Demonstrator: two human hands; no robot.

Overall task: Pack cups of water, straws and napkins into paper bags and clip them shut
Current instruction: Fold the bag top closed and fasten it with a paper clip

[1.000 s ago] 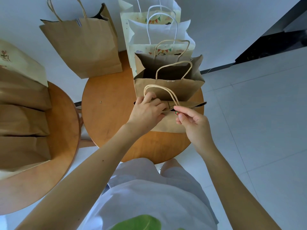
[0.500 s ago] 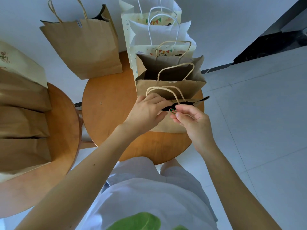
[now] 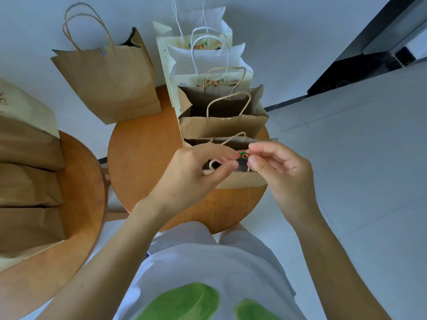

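A brown paper bag (image 3: 240,181) with twine handles stands at the near edge of the round wooden table (image 3: 143,158), its mouth partly open. Just above that mouth, my right hand (image 3: 282,172) pinches small green and red paper clips (image 3: 243,155) between thumb and fingers. My left hand (image 3: 194,172) is level with it, thumb and fingers curled toward the clips and over the bag's near handle; whether it grips anything I cannot tell. The bag's contents are hidden.
Behind it stand an open brown bag (image 3: 221,125), several white patterned bags (image 3: 208,61) and a larger brown bag (image 3: 108,84) clipped at the top. A second wooden table (image 3: 76,204) at left carries folded brown bags (image 3: 27,185). Tiled floor lies to the right.
Both hands have lifted off the bag's pressed-together top edge, and its mouth has opened again. My right hand now holds the clips up between the two hands.
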